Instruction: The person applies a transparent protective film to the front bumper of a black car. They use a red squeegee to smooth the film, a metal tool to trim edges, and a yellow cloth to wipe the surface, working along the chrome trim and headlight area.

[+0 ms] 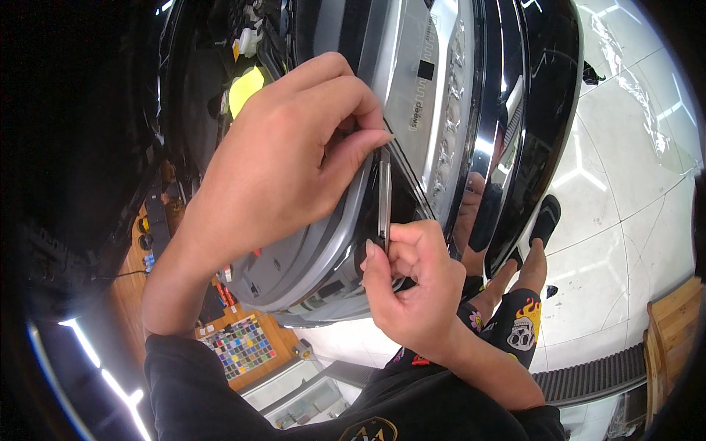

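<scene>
My left hand (283, 140) is closed in a pinch, thumb against the fingers, at the upper end of a thin dark strip (414, 178). The strip runs down and right along the edge of a clear lamp-like panel (412, 95) on a glossy dark car. Lower down, my right hand (415, 283) grips a slim silver utility knife (384, 195) between thumb and curled fingers. Its far end points up, just below my left fingertips. Whether the knife touches the strip or the car body I cannot tell.
Black bodywork (548, 95) curves to the right of the panel, above a white tiled floor (610, 213). A yellow piece (245, 90) shows behind my left hand. A board of colour swatches (243, 345) lies at lower left; a wooden piece (673, 342) stands at far right.
</scene>
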